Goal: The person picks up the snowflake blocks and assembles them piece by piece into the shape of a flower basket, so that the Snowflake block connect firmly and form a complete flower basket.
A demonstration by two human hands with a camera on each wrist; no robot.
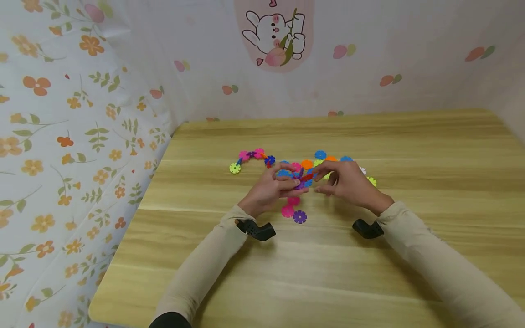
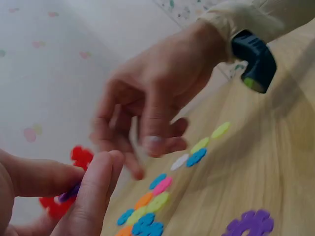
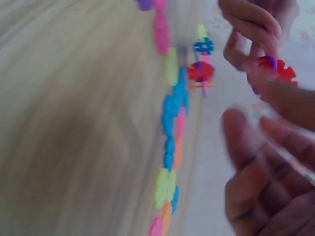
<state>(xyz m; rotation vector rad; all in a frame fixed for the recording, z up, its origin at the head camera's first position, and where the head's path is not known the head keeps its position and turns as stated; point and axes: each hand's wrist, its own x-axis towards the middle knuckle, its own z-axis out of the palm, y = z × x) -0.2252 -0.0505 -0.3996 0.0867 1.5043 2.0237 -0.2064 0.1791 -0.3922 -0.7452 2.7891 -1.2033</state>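
Observation:
My left hand [image 1: 268, 187] pinches a purple flower-shaped plastic disc [image 2: 69, 193] between thumb and fingers. Red notched discs [image 2: 81, 156] are joined to it and stick out on both sides. Part of this small piece is hidden behind the fingers. Just to its right is my right hand [image 1: 348, 182], thumb and fingers apart and loosely bent, with nothing between them. It looks blurred in the right wrist view. Beneath both hands, loose discs such as a pink one [image 1: 288, 211] and a purple one [image 1: 300, 217] lie on the wooden table [image 1: 311, 269].
A curved chain of linked discs with a yellow-green end [image 1: 235, 168] stands left of the hands. Behind and beside the right hand lie several flat discs, among them blue [image 1: 320, 155], orange [image 1: 306, 164] and yellow-green [image 1: 371, 181]. A patterned cloth [image 1: 197, 59] hangs behind the table.

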